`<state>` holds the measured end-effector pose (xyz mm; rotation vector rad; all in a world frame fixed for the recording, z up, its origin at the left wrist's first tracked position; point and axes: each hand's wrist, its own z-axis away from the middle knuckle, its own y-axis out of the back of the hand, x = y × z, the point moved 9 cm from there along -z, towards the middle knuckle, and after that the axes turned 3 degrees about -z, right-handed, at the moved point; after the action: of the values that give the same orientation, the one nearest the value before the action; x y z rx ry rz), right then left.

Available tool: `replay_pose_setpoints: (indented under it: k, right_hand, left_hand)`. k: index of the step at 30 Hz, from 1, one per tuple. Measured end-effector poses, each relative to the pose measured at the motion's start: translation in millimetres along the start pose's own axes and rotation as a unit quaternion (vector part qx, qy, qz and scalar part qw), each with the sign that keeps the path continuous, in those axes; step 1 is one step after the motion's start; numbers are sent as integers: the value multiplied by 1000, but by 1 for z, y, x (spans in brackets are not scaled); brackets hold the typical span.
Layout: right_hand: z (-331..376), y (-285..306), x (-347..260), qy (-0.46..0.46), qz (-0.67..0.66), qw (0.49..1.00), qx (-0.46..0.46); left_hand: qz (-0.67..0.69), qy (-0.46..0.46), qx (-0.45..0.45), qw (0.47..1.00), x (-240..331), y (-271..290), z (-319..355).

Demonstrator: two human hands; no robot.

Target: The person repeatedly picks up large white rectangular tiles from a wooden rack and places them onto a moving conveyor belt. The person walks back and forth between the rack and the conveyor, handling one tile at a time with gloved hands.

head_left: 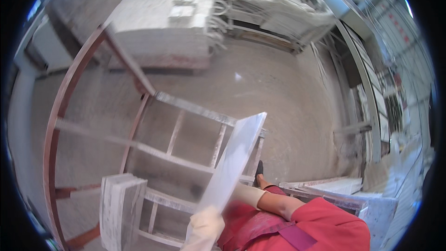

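At six o'clock, the left hand (206, 225) clutched a tilted white slab (234, 158), liable to chip against the eight-o'clock metal rack (195, 107) if the right hand (247, 194), fingers hidden and grip impossible to tell, slipped.

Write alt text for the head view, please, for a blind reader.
A person in red holds a long pale slab, left hand near its lower end, right arm partly behind it. Nearby are a barred frame and stacked slabs.

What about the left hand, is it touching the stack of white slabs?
No, the left hand is on a single pale slab, apart from the stack to its left.
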<state>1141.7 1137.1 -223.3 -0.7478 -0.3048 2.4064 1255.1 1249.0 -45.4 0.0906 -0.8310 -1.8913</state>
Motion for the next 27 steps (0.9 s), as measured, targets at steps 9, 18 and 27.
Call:
replay_pose_setpoints:
  k: [9,18,27]
  right_hand:
    - [89,162,-94,204,160,966,19]
    - [190,279,-202,399,313,838,201]
    - [292,421,-209,369,379,716,455]
  left_hand:
    - [-162,-109,153,969,253,46,-9]
    - [-234,-437,287,820,519,80,12]
    - [-364,-416,201,809,576,114,-56]
